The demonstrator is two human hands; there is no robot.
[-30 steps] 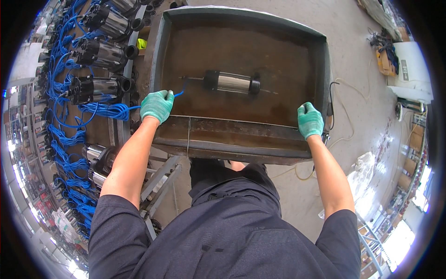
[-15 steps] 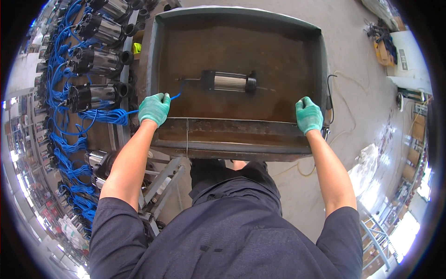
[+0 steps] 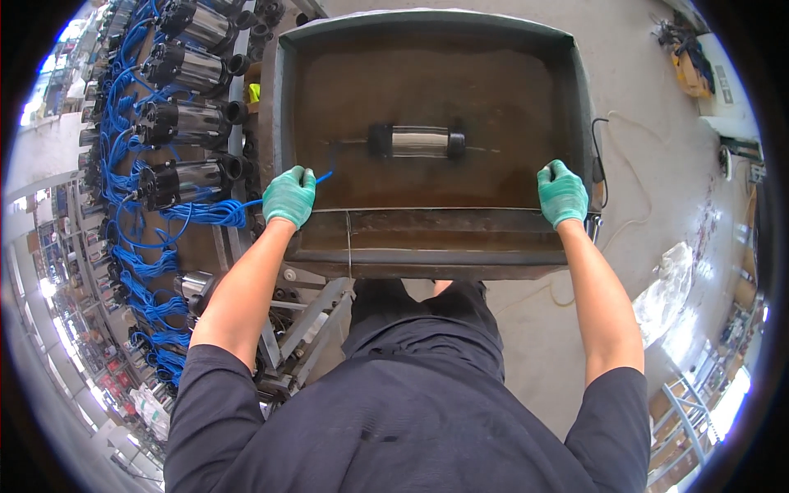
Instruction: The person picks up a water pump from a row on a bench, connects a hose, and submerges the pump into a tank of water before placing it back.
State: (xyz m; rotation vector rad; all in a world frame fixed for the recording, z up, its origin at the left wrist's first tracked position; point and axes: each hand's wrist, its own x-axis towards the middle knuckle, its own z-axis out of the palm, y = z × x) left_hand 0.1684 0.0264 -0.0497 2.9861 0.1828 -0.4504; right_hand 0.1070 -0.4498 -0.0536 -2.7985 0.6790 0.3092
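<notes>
A silver cylindrical motor with black ends [image 3: 419, 142] lies under brownish water in a deep rectangular metal tank [image 3: 582, 74]. Thin rods reach out from both of its ends. My left hand [image 3: 289, 197], in a green knitted glove, is closed at the tank's near left side. A blue cable [image 3: 253, 203] enters this fist from the left and comes out by the fingers, leading into the water towards the motor. On the near right side, my right hand [image 3: 564, 194], gloved alike, is also a fist; what it grips is hidden.
Several similar steel motors [image 3: 185, 123] stand in a row on the left with coiled blue cables [image 3: 215, 214]. A metal frame [image 3: 308, 329] stands below the tank's near left corner. A black cable [image 3: 602, 164] hangs at the tank's right side. Clear plastic sheeting [image 3: 667, 287] lies on the floor.
The whole view has shifted, moving the tank slightly right. The motor's black ends look dimmer under the water, and less of the blue cable shows bright above the surface. Both hands stay closed.
</notes>
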